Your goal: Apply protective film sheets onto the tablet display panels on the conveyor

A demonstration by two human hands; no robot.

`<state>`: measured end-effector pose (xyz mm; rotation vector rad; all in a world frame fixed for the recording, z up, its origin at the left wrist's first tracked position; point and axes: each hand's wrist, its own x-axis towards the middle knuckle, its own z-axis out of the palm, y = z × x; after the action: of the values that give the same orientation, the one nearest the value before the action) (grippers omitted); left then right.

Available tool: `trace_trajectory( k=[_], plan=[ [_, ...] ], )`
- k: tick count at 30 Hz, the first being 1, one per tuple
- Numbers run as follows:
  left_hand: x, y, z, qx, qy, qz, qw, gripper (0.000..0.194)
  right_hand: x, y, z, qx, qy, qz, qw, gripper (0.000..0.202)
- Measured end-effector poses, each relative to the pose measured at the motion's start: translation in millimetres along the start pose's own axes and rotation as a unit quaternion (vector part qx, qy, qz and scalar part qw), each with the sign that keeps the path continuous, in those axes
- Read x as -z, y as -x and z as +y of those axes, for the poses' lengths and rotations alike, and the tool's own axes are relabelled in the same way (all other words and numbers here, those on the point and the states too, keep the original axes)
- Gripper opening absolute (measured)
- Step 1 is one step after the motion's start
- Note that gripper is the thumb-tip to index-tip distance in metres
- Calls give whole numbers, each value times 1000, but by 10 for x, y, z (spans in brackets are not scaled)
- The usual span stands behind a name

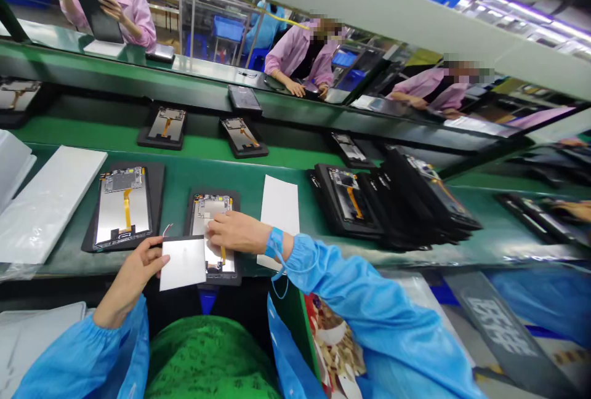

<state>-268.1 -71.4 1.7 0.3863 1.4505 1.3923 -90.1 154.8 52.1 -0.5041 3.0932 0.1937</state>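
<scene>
My left hand [141,270] pinches the left edge of a white rectangular piece [183,265] with a dark upper strip and thin wires at its corner. The piece overlaps the lower left of an opened tablet [226,270] in a black tray. My right hand [235,231] is over the middle of that tablet, fingers bent down onto it; what the fingertips hold, if anything, is hidden. A second opened tablet [124,207], with an orange ribbon, lies in its tray to the left.
White sheets [280,202] lie right of the tablet, and a long white pack [53,202] lies far left. Trays with tablets are stacked [401,202] at the right. More trays sit on the green belt [198,134]. People in pink sit across the line.
</scene>
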Motion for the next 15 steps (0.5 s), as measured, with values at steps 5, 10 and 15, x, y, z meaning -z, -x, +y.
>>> trace_trajectory(
  k=[5, 10, 15],
  plan=[
    [-176, -184, 49, -10, -14, -27, 999, 62, -123, 147, 154, -58, -68, 96, 991, 17],
    [-407, -322, 94, -30, -64, -64, 995, 57, -268, 294, 30, -204, -190, 196, 940, 11],
    [-548, -443, 86, -45, -101, -66, 992, 60, -463, 370, -327, -328, -266, 267, 866, 6]
  ],
)
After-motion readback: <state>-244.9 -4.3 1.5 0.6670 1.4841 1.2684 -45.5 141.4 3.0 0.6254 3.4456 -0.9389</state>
